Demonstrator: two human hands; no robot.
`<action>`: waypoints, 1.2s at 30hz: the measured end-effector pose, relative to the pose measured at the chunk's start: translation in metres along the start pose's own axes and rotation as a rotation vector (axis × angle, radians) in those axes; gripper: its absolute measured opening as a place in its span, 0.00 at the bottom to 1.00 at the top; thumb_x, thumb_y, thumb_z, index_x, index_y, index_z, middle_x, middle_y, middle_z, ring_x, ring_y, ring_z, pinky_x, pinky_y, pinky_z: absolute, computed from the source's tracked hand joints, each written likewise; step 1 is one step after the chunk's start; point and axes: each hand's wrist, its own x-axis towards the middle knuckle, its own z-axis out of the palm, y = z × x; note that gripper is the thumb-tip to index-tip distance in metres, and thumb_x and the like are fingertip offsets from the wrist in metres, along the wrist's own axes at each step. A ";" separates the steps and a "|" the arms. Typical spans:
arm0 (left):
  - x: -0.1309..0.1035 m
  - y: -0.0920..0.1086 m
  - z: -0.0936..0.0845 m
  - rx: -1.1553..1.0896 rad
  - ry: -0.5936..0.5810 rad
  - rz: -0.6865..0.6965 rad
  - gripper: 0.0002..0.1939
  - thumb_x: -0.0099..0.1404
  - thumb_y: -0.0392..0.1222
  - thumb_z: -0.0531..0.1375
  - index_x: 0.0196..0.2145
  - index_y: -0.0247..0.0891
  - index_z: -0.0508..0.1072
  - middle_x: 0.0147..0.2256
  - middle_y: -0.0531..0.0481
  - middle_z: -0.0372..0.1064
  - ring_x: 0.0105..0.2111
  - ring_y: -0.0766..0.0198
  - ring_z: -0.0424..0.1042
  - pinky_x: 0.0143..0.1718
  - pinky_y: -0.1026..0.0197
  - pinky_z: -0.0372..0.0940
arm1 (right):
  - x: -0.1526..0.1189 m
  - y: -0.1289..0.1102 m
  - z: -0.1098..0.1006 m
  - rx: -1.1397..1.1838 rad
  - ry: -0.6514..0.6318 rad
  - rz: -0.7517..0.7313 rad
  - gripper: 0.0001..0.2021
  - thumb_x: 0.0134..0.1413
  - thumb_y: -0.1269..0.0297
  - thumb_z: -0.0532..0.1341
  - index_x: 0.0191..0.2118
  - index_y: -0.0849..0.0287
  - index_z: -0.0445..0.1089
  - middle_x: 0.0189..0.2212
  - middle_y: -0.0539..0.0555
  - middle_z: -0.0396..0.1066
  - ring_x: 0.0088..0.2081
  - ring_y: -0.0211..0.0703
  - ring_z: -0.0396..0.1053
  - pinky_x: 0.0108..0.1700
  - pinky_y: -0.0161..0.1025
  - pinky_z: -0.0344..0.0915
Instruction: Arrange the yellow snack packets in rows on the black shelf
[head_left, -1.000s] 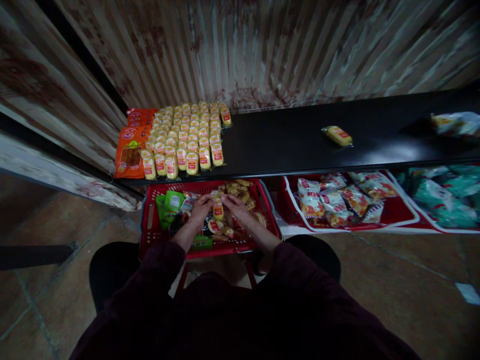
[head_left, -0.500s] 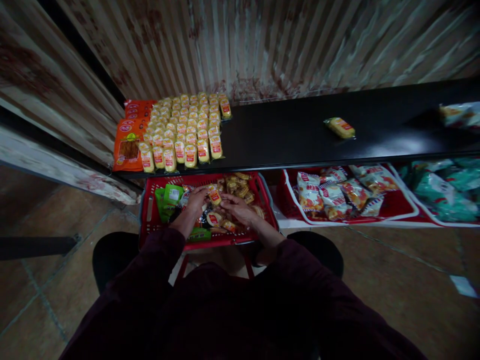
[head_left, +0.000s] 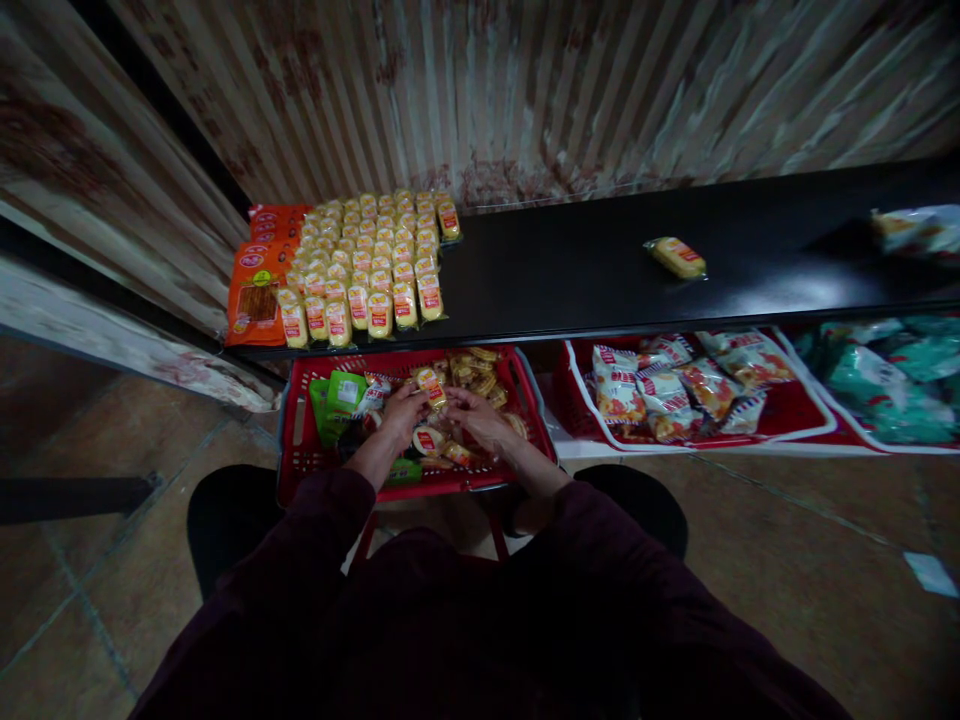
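A small wrapped snack cake [head_left: 431, 386] with a red and yellow label is held upright between my two hands, over a red shopping basket [head_left: 295, 440]. My left hand [head_left: 401, 416] grips its left side, and the fingers of my right hand [head_left: 480, 418] close on its right edge. Beneath and around them, the basket holds green packets [head_left: 339, 396], a round-labelled pack [head_left: 427, 441] and several wrapped golden biscuits [head_left: 474, 372]. My hands hide part of the contents.
Behind the basket runs a black shelf [head_left: 555, 270], with rows of wrapped cakes [head_left: 367, 260] beside orange packets [head_left: 259, 290]. A single cake [head_left: 677, 257] lies farther right. Low red baskets hold snack bags [head_left: 667, 400] and teal packets [head_left: 889, 385]. Corrugated, stained sheeting [head_left: 525, 90] stands behind.
My left hand has shifted slightly right and down, nearer my right hand. The wrapped cake stays between them, almost in the same place.
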 end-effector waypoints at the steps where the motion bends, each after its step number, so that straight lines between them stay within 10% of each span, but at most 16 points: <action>1: 0.000 0.000 0.000 -0.007 0.001 -0.003 0.13 0.46 0.36 0.66 0.32 0.37 0.70 0.26 0.53 0.70 0.25 0.71 0.67 0.33 0.65 0.63 | -0.001 -0.001 0.000 0.000 -0.006 0.007 0.19 0.35 0.67 0.69 0.40 0.57 0.72 0.21 0.43 0.68 0.24 0.31 0.64 0.30 0.31 0.62; 20: -0.004 -0.007 -0.005 0.105 -0.156 0.135 0.21 0.47 0.43 0.68 0.41 0.39 0.76 0.45 0.42 0.73 0.43 0.56 0.72 0.41 0.58 0.67 | -0.008 -0.013 0.007 -0.100 0.080 -0.124 0.19 0.40 0.46 0.67 0.36 0.55 0.74 0.36 0.53 0.75 0.41 0.47 0.70 0.47 0.44 0.65; 36: -0.018 0.003 0.016 0.174 -0.147 0.195 0.21 0.46 0.32 0.65 0.42 0.37 0.74 0.38 0.44 0.73 0.40 0.58 0.71 0.42 0.58 0.65 | -0.024 -0.036 0.007 -0.113 0.270 -0.154 0.20 0.37 0.46 0.68 0.37 0.49 0.76 0.39 0.53 0.75 0.46 0.54 0.70 0.54 0.51 0.62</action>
